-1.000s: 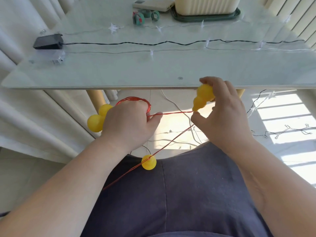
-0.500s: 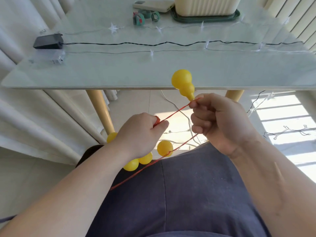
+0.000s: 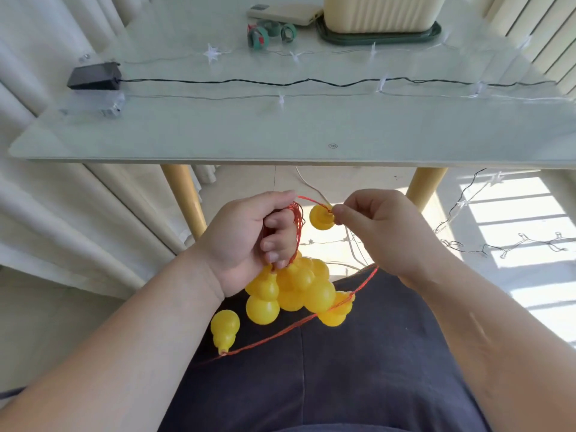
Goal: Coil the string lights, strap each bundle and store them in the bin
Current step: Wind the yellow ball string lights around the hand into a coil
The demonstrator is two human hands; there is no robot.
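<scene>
Table [image 3: 311, 129], left hand [image 3: 246, 241] gripping seemingly coiled lights [image 3: 294, 288]

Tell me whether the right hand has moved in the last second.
Yes. The right hand has dropped below the table's near edge, which its fingers overlapped before, and shifted left off the table leg.

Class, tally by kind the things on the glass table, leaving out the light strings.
Black battery box: 1
Clear plastic box: 1
Rolled green straps: 3
Cream ribbed plastic bin: 1
Dark green tray: 1
Cream flat device: 1
Total: 8
</scene>
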